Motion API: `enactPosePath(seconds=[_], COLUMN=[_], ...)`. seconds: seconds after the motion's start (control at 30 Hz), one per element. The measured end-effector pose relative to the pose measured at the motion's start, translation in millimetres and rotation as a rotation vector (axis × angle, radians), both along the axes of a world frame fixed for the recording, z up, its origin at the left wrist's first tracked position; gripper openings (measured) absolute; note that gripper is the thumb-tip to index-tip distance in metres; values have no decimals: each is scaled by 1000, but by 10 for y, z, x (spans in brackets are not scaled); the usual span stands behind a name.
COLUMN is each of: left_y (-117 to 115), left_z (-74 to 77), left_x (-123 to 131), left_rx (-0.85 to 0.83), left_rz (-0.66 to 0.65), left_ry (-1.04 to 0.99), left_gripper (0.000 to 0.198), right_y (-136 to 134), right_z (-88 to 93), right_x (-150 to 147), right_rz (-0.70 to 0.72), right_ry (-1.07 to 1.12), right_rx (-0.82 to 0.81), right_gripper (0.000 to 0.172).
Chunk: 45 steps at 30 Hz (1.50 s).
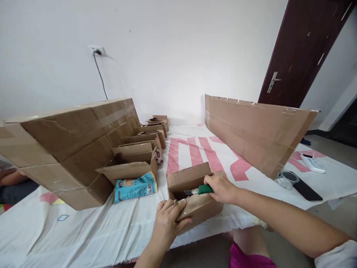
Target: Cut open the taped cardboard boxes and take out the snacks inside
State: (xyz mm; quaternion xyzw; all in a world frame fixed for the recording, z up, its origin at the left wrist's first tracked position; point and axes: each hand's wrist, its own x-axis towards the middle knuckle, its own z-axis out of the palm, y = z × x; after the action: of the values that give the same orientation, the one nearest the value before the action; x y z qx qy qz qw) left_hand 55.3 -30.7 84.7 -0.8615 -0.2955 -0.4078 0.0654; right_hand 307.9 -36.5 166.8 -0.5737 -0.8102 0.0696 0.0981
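A small open cardboard box [202,213] stands near the front edge of the cloth-covered table. My left hand [169,217] grips its near left rim, thumb on the outer side and fingers over the torn edge. In my right hand [221,187] is a green-handled utility knife [205,190]. Its blade points left across the box opening, close to the near wall. The inside of the box is mostly in shadow. To the left lies a blue snack packet [135,187], apart from both hands.
Several open boxes [128,169] line up beside a stack of taped cartons [83,139] on the left. A tall cardboard panel [251,130] stands at the right. Beyond it lie a tape roll [287,178], a black phone [308,190] and a white device [312,163]. Another person's arm [12,177] shows far left.
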Motion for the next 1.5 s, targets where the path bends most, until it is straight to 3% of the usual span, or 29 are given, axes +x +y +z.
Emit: enactPosePath(seconds=[0.53,0.77,0.9,1.07,1.23,1.37,1.5], left_y=[20,10,28,84,108,103,88], left_z=[-31,-29,-23,-33,-38,-42,-35], left_x=[-8,-8,-15,-21,-33,-41,-36], left_rx=[-14,12,37,88,83,67,64], left_rz=[23,37,18,-3,-14,-7,-8], left_ry=[18,3,12,42,26,29,28], left_gripper=[44,41,44,44,43,44,42], right_y=[262,324,58,-623,-1127,-1265,-1319], right_z=[-172,-222,-253,-469,-836,-1088,-1201], right_x=[165,681,1097,1385,1414,1349,1270], right_rz=[-399,-583,-588,-488,-447,-470,-445], right_ry=[273,386,392,292,204,173,166], right_rx=[70,174,210,115,-49,-93,-100], right_gripper=[19,14,13,10,21,23,22])
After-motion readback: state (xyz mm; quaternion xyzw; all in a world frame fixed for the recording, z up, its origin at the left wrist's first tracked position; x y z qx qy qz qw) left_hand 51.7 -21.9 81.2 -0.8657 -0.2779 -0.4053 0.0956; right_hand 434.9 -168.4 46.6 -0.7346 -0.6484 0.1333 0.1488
